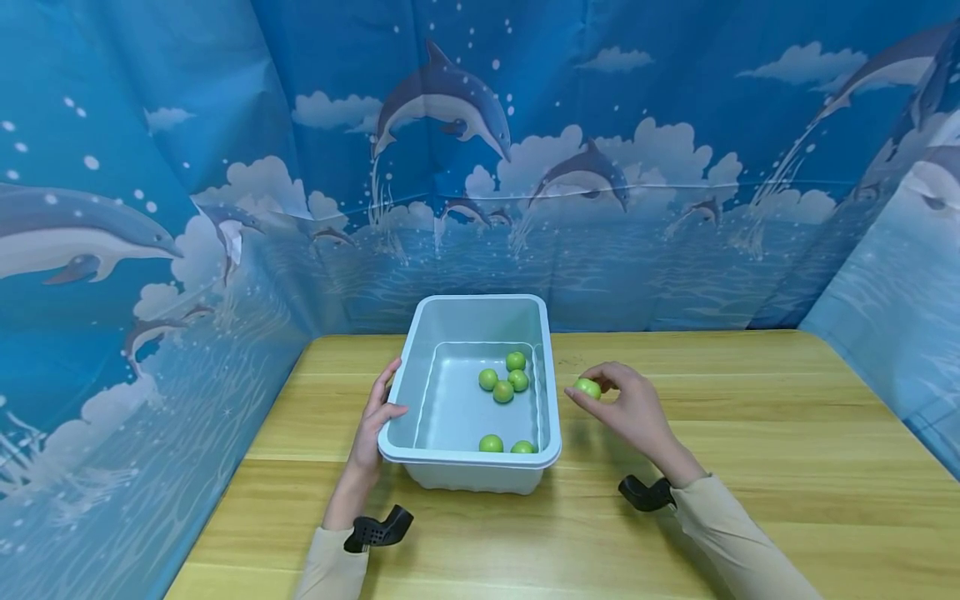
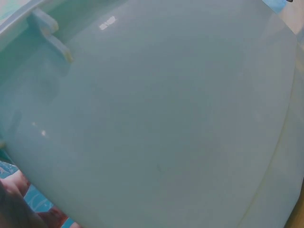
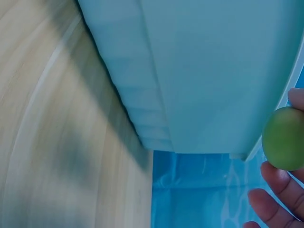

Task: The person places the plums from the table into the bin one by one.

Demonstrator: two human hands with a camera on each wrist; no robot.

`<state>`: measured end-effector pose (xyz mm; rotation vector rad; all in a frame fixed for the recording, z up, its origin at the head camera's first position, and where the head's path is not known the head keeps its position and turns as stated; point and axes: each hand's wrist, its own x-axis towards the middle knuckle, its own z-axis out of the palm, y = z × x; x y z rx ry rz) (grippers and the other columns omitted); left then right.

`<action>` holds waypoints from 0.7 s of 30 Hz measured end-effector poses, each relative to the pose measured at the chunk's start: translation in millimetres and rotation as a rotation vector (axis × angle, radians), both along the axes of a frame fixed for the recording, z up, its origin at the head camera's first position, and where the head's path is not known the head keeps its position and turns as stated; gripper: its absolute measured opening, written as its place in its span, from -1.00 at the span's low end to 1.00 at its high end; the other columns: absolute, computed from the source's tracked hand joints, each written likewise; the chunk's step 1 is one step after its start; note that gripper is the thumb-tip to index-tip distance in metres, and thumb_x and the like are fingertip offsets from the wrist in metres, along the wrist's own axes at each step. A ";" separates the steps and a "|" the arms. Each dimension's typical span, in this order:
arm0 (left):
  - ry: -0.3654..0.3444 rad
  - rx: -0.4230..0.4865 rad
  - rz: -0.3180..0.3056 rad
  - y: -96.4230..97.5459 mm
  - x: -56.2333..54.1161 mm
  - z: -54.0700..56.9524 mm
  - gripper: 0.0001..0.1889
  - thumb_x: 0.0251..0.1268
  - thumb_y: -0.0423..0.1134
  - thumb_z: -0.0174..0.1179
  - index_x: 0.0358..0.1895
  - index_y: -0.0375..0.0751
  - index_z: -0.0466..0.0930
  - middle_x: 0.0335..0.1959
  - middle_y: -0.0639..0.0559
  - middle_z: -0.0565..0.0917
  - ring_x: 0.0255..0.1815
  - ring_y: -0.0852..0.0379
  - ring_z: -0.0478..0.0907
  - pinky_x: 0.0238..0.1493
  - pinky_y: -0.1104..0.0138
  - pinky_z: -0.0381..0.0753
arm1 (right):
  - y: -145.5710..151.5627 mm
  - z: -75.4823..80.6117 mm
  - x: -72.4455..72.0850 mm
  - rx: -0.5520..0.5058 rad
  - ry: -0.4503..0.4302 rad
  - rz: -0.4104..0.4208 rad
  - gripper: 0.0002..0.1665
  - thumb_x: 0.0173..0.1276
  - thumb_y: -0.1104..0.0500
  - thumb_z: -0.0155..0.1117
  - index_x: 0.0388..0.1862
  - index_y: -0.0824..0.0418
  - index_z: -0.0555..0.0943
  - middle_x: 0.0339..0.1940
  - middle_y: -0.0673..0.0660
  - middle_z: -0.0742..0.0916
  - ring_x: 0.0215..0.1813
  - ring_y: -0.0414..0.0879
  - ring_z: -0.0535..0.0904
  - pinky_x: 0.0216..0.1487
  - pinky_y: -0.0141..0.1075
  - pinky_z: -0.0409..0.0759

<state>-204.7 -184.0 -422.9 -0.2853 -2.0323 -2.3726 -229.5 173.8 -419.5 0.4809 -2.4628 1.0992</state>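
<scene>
A pale blue-grey plastic bin [image 1: 465, 457] stands on the table. My left hand [image 1: 370, 429] holds its left side, thumb over the rim and fingers along the outer wall; in the left wrist view the bin's wall [image 2: 156, 114] hides most of that hand. Just off the bin's right side, my right hand [image 1: 626, 407] pinches a small round green fruit [image 1: 588, 387] between thumb and fingers. The right wrist view shows this green fruit [image 3: 285, 138] close to the bin's rim. Several similar green fruits [image 1: 503, 391] lie on the bin's floor, some near its front wall.
The wooden table [image 1: 780, 450] extends to both sides of the bin. A blue dolphin-print cloth [image 1: 637, 267] hangs behind it and along the sides. Each wrist carries a black camera mount [image 1: 647, 493].
</scene>
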 end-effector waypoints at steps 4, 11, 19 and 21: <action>-0.001 0.000 0.002 -0.2 0.2 -0.1 -0.29 0.23 -0.36 -0.11 0.49 0.04 0.00 0.46 -0.02 -0.05 0.40 -0.10 -0.09 0.26 -0.05 -0.07 | -0.5 2.8 1.3 -0.008 0.031 0.001 -0.72 0.14 -0.04 0.43 -0.29 0.10 0.65 -0.36 -0.05 0.63 -0.30 -0.15 0.49 -0.27 -0.18 0.45; -0.012 -0.003 0.005 -0.5 -0.3 -0.3 -0.29 0.23 -0.35 -0.10 0.49 0.07 0.01 0.46 -0.02 -0.04 0.39 -0.10 -0.07 0.25 -0.06 -0.05 | -2.7 8.2 2.7 -0.021 0.091 0.016 -0.75 0.13 0.01 0.45 -0.27 0.09 0.66 -0.33 -0.07 0.64 -0.28 -0.19 0.50 -0.25 -0.24 0.45; -0.017 -0.003 0.002 -0.8 -1.3 -0.4 -0.30 0.23 -0.33 -0.09 0.48 0.08 0.02 0.46 -0.02 -0.03 0.39 -0.11 -0.05 0.24 -0.06 -0.02 | -6.7 16.4 7.2 -0.020 0.128 0.031 -0.73 0.12 0.01 0.45 -0.24 0.08 0.65 -0.29 -0.08 0.64 -0.26 -0.20 0.49 -0.25 -0.25 0.45; -0.017 -0.001 0.001 -0.7 -1.1 -0.3 -0.30 0.23 -0.33 -0.10 0.49 0.08 0.02 0.46 -0.03 -0.03 0.39 -0.11 -0.06 0.24 -0.06 -0.02 | -8.0 19.0 8.6 -0.020 0.141 0.040 -0.72 0.12 0.01 0.45 -0.23 0.07 0.65 -0.29 -0.09 0.63 -0.26 -0.21 0.49 -0.25 -0.25 0.45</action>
